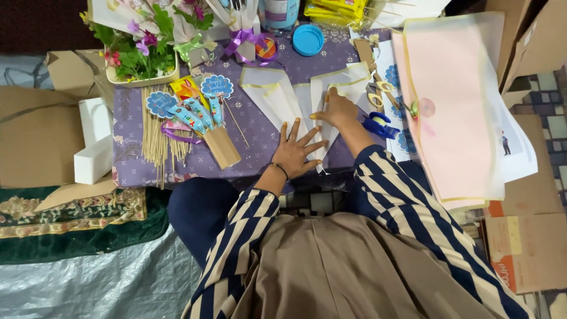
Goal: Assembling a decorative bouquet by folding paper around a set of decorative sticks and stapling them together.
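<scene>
Left hand (297,150) lying flat, fingers spread, pressing down white wrapping sheet (331,94) near table's front edge. Right hand (338,109) curling loosely, fingertips pinching sheet's fold, gripping nothing else. Sheet tapering cone-like, long axis running from wide top edge toward person, point ending just beside left hand. Second folded sheet (269,94) lying just left, touching. Blue scissors (378,125) sitting close right. Skewer bundle (156,139) and topper picks (198,112) crowding left half of purple tablecloth (260,139); bare patch showing between picks and left hand.

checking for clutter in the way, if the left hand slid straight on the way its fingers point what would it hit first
Probably nothing but paper at first: the left hand lies flat on the white folded paper, fingers pointing up-table. Beyond it lies the purple ribbon, though depth is unclear.
</scene>
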